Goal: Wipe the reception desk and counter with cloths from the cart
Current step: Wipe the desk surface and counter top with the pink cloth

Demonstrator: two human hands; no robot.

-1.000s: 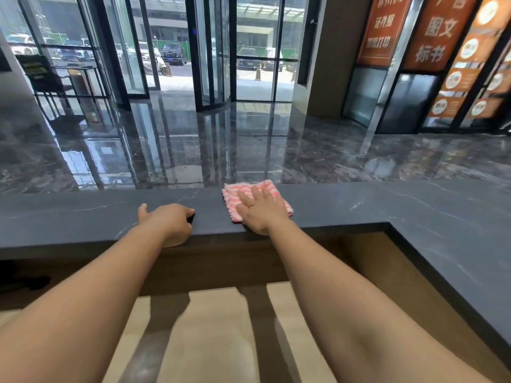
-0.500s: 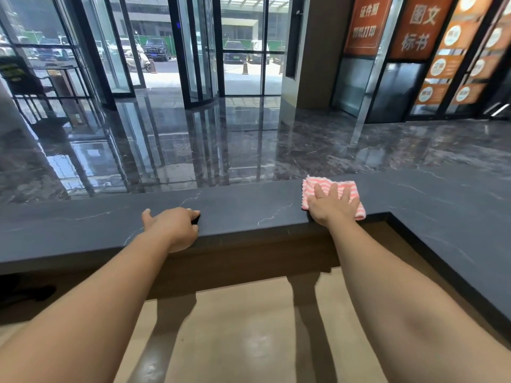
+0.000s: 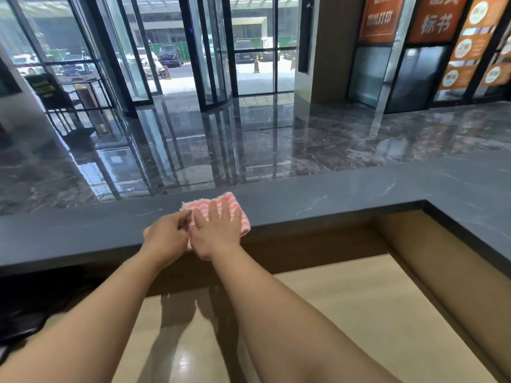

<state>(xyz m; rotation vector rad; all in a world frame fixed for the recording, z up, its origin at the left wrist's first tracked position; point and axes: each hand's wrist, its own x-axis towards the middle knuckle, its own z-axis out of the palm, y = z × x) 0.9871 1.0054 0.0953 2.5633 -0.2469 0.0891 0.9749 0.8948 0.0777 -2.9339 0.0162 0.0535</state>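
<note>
A pink-and-white striped cloth [image 3: 221, 201] lies on the dark grey stone counter [image 3: 345, 194], close to its near edge. My right hand [image 3: 218, 228] presses flat on the cloth with its fingers spread. My left hand [image 3: 166, 234] sits right beside it, fingers curled at the cloth's left edge, where thumb and fingers seem to pinch the fabric. Both forearms reach out over the lower beige desk [image 3: 345, 299].
The counter turns a corner and runs toward me on the right [image 3: 475, 217]. Beyond it lies a glossy dark marble floor [image 3: 249, 139] with glass revolving doors [image 3: 210, 51] and orange signs [image 3: 381, 17] at the back. Something dark sits under the counter at left [image 3: 30, 299].
My right hand slid the cloth back leftward along the counter. My left hand left its spot on the counter's edge and came up against the cloth's left side.
</note>
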